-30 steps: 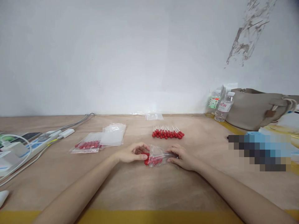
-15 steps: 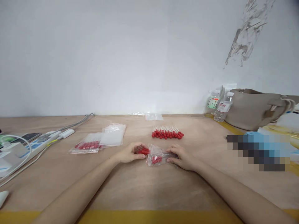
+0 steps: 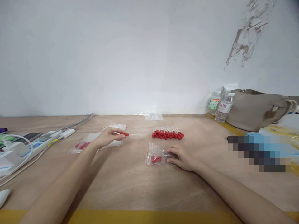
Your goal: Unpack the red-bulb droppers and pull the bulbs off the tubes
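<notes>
My left hand (image 3: 112, 136) is raised above the stacked clear plastic bags (image 3: 118, 125). Its fingers pinch a dropper (image 3: 126, 134) by the red bulb, and the thin clear tube points right. I cannot tell whether more than one is held. My right hand (image 3: 181, 158) lies on the table, its thumb and fingers closed on the end of a clear plastic bag (image 3: 151, 152). Red bulbs (image 3: 156, 159) show inside that bag. Behind it, several more droppers (image 3: 167, 133) lie in a row, red bulbs toward me.
Left of the stack, a filled bag (image 3: 81, 145) holds red bulbs. A power strip (image 3: 30, 150) with plugs and cables is at far left. Two water bottles (image 3: 224, 107) and a grey bag (image 3: 252, 109) stand at back right. A small bag (image 3: 154, 117) lies by the wall.
My left hand has moved left and away from me, from the mouth of the bag to over the stacked bags, carrying the dropper. My right hand has stayed on its bag.
</notes>
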### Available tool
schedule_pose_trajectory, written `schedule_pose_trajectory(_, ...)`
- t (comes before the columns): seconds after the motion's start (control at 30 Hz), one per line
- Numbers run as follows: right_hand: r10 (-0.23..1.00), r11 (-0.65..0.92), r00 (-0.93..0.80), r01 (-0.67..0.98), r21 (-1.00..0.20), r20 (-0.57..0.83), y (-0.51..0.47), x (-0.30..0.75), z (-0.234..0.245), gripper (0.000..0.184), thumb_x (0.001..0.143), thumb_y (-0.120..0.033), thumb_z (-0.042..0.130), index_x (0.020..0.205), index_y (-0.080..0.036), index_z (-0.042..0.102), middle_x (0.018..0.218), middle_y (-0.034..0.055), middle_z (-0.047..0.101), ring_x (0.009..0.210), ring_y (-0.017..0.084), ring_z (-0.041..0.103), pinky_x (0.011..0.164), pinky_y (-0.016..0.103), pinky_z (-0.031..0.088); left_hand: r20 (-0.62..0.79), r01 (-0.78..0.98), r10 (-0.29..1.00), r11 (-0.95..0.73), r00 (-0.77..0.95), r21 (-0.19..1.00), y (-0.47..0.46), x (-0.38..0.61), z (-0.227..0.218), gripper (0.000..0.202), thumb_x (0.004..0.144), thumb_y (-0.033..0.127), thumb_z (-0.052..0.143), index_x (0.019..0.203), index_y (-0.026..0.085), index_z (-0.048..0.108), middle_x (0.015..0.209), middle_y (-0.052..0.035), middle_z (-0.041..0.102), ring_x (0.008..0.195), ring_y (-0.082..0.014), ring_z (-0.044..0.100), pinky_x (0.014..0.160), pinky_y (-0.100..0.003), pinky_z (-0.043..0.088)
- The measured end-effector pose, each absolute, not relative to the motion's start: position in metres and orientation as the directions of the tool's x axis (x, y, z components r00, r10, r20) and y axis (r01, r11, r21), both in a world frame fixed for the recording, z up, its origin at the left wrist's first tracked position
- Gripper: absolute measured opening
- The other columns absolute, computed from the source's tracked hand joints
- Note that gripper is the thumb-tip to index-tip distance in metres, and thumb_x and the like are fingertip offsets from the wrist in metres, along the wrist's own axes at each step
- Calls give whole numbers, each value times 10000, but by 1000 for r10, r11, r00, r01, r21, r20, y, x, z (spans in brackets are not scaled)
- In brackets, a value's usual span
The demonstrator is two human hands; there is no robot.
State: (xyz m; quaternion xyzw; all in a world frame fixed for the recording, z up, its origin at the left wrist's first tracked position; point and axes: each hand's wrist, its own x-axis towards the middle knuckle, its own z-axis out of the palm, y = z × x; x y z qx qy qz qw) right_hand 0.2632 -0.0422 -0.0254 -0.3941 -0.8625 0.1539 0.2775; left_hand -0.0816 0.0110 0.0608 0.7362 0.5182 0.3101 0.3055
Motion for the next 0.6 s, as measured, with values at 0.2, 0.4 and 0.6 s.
schedule_pose_trajectory(0.2,765,641,-537,592,-488,354,-43,263,-24,333,755,-389,555,1026,-196,575,900,72,544,835,182,502,731,309,408,458,678,888,-359,37,641,29,-44,34,258,736,313,558,925,155,635,890,-48,617,756,-160,565,712,-282,444)
schedule_pose_trajectory(0.4,770,638,-530,613,-466,357,-47,262,-20,322,759,-382,551,1009,-182,581,914,78,542,864,187,492,759,314,405,565,762,815,-445,126,471,52,22,0,175,752,225,524,837,170,667,804,-56,539,753,-171,526,748,-303,414)
schedule_pose_trajectory(0.6,760,649,-537,609,-456,365,-46,262,-20,315,762,-383,548,1005,-185,581,897,71,545,845,181,494,744,307,408,545,751,825,-453,150,480,63,46,-12,232,765,316,526,860,143,650,821,-69,535,768,-172,533,767,-299,421)
